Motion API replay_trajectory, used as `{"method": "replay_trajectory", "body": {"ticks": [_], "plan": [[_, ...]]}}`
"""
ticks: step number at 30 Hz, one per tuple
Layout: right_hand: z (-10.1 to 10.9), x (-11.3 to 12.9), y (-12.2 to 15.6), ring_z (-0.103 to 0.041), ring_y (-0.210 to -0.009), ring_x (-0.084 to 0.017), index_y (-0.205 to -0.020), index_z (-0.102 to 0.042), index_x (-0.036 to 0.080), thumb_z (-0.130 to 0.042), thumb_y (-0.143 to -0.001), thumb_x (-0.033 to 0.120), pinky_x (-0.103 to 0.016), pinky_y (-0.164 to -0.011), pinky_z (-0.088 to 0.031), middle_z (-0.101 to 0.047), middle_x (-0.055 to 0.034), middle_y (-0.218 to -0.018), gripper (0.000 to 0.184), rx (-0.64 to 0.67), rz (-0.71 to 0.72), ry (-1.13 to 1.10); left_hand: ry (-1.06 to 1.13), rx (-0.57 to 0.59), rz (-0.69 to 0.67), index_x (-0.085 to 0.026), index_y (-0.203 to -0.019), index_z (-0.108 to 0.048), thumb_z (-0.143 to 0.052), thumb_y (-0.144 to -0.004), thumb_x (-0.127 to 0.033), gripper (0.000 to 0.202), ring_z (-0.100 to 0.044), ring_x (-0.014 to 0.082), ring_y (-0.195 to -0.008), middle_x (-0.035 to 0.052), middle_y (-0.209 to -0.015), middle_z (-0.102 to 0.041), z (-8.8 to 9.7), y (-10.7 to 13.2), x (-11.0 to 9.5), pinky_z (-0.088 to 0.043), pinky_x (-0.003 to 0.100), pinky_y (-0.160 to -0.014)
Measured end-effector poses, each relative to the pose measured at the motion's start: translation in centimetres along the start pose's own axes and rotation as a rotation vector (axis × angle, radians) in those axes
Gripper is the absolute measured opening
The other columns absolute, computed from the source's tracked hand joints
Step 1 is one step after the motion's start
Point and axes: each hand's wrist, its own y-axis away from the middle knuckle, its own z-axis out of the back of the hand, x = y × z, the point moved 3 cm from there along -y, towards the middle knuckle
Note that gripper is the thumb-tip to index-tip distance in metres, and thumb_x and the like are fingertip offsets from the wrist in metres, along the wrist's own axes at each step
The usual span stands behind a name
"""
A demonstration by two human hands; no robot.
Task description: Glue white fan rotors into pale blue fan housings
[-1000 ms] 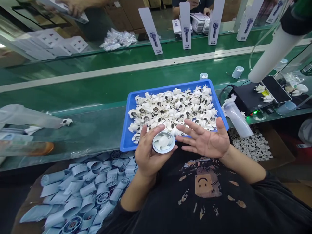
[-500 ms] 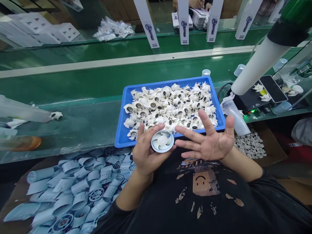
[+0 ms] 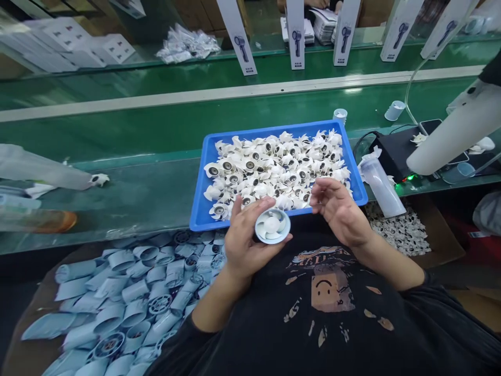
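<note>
My left hand (image 3: 247, 237) is closed around a light blue round fan housing, with a white fan blade (image 3: 272, 224) seated in its open end and facing up. To the right of it, my right hand (image 3: 340, 213) is raised with fingers half curled and apart, and I see nothing in it. Both hands are at the near edge of a blue tray (image 3: 198, 196). Piled in that tray are many white fan blades (image 3: 274, 167) with dark round hubs. The lower part of the held housing is hidden by my fingers.
Light blue housings (image 3: 133, 303) fill a box at lower left. A box of small white parts (image 3: 403, 230) stands at lower right, below a plastic-wrapped cylinder (image 3: 381, 185) and a black device (image 3: 391, 154). Printed boxes (image 3: 296, 42) line the far shelf, where another person's hands show.
My right hand has gone from spread, palm up, to half curled over the tray's near edge. My left hand still holds the housing. The whole view has shifted slightly.
</note>
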Motion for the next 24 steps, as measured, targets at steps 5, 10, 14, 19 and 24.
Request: {"method": "replay_trajectory", "body": {"ticks": [5,10,14,19,24], "plan": [[-1.7,-1.1,0.0,-0.054,-0.115,-0.021,-0.138,-0.038,0.025,-0.069,-0.08,0.053,-0.038,-0.097,-0.048,-0.046,-0.011,-0.138,0.071,0.154,-0.111,0.253,0.019,0.065,-0.148,-0.025,-0.14,-0.04,-0.064,-0.087,-0.033,0.059,-0.061,0.0239,-0.122,0.0069,-0.118,-0.072,-1.6,-0.3,-1.7,-0.031,0.048,-0.118],[-2.0,-1.3,0.2,-0.055,-0.115,-0.021,-0.144,-0.03,0.027,-0.062,-0.087,0.047,-0.039,-0.096,-0.051,-0.047,-0.0119,-0.136,0.069,0.129,-0.034,0.326,-0.036,0.057,-0.144,-0.027,-0.143,-0.037,-0.061,-0.089,-0.031,0.059,-0.058,0.0241,-0.126,0.0068,-0.12,-0.071,-2.0,-0.2,-1.6,-0.03,0.05,-0.118],[-1.3,0.6,0.4,-0.036,-0.134,-0.028,-0.131,-0.054,0.036,-0.059,-0.088,0.052,-0.049,-0.114,-0.032,-0.033,-0.0041,-0.146,0.046,0.08,0.404,0.855,-0.061,0.08,-0.051,-0.026,-0.145,-0.036,-0.065,-0.088,-0.037,0.065,-0.059,0.0259,-0.126,0.0091,-0.125,-0.069,-1.6,-0.3,-0.5,-0.033,0.051,-0.116],[-0.8,1.9,0.5,-0.034,-0.127,-0.031,-0.102,-0.07,0.033,-0.056,-0.087,0.061,-0.051,-0.112,-0.024,-0.047,-0.0003,-0.138,0.035,0.051,0.599,1.239,-0.079,0.106,-0.064,-0.023,-0.145,-0.036,-0.064,-0.088,-0.039,0.066,-0.061,0.0251,-0.123,0.0109,-0.126,-0.068,-1.8,-0.4,-0.1,-0.031,0.049,-0.117],[-0.7,1.6,0.5,-0.037,-0.125,-0.031,-0.117,-0.067,0.031,-0.052,-0.086,0.068,-0.053,-0.112,-0.022,-0.051,-0.0038,-0.138,0.05,0.148,0.581,1.216,-0.076,0.134,-0.052,-0.024,-0.146,-0.036,-0.063,-0.089,-0.039,0.065,-0.064,0.0248,-0.117,0.0099,-0.123,-0.069,-2.5,-0.5,0.0,-0.033,0.049,-0.115]]}}
